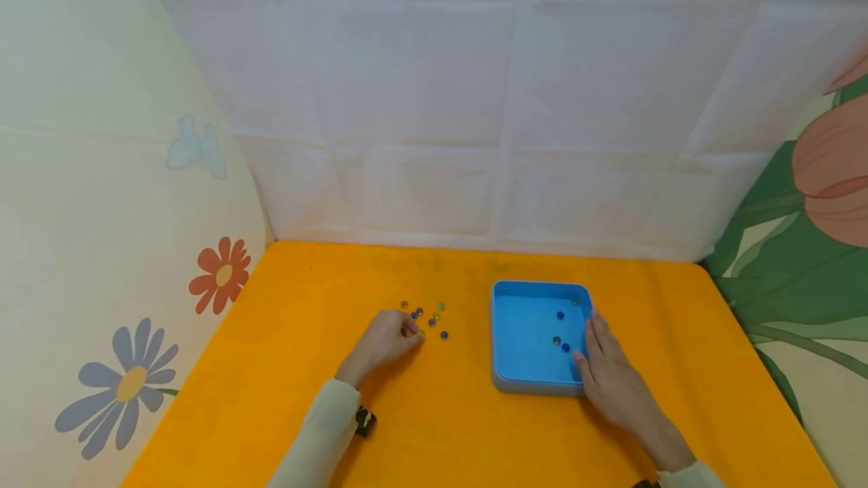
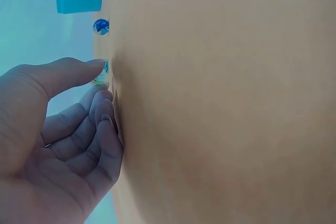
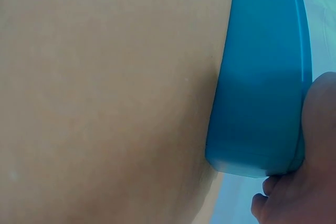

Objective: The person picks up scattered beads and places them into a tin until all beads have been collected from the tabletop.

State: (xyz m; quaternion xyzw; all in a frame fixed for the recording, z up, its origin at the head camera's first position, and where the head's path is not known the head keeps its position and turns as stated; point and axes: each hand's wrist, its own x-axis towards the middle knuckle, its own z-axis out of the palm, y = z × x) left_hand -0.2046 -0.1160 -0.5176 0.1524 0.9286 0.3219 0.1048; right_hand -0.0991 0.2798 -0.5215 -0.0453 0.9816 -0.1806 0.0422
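My left hand [image 1: 385, 339] is low over the table, left of the box. Its thumb and index finger pinch a clear yellow-green marble [image 2: 101, 76], partly hidden by the thumb. A blue marble [image 1: 444, 335] lies just to the right of these fingertips, and several more marbles are scattered behind them. At the right side of a shallow blue box [image 1: 508, 379], my right hand [image 1: 615, 382] holds the wall, thumb at the rim and fingers along the outside. Inside the box lie several marbles, among them a dark blue marble [image 1: 560, 315] and a greenish marble [image 1: 574, 302].
An orange cloth [image 1: 434, 435] covers the table. White fabric [image 1: 407, 96] hangs behind its back edge, and flower-printed cloths [image 1: 115, 209] stand along the left and right sides. A black strap mount [image 1: 365, 422] is on the left wrist.
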